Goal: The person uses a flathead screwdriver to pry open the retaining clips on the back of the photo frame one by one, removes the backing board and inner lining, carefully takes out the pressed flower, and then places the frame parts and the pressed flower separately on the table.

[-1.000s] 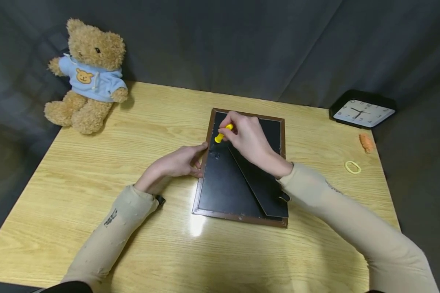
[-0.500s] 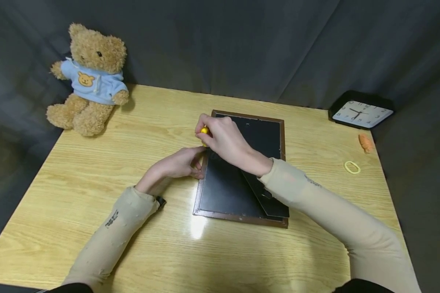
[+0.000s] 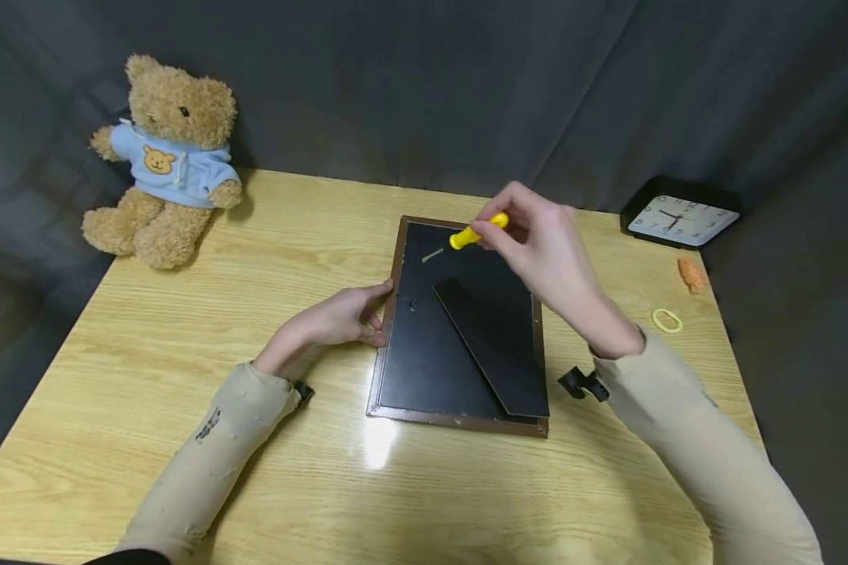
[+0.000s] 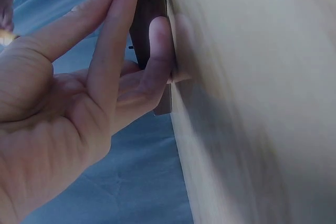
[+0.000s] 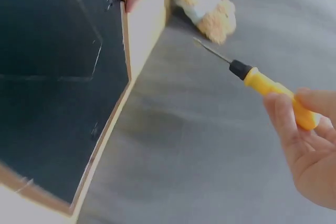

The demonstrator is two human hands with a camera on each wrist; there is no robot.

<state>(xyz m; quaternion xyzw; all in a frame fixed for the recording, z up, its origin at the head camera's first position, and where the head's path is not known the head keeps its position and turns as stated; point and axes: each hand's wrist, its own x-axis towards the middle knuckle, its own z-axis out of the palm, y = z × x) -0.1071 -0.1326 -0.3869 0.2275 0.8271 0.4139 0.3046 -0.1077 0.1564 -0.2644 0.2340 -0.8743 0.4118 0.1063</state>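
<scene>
Carrying a yellow-handled screwdriver [image 3: 477, 232] in the right hand [image 3: 551, 243], up and rightward, away from the left edge of the picture frame [image 3: 459, 423]; half a second ago, holding it beside the left thumb. Pinching the handle between thumb and curled fingers [image 5: 283, 116]. Pointing the shaft leftward above the black backing board [image 3: 424, 369]; showing its tip against the curtain [image 5: 184, 145] in the right wrist view, so apparently not touching the board. Exposing more of the slanting support flap [image 3: 498, 353] than half a second ago. Staying at the frame's left edge with the left hand [image 3: 335, 318], gripping it with thumb and bent fingers. Lying back-up on the wooden surface [image 3: 290, 471], in the frame's case. By judgement, pausing the tool work at that edge while keeping the frame steady.

Concealing the frame's upper right corner behind the right hand. Covering much of the left edge with fingers in the left wrist view; leaving unclear any finger beneath. Showing a metal fitting [image 3: 413, 304] too small to identify. Blurring and cropping the teddy bear [image 5: 218, 22] in the right wrist view.
</scene>
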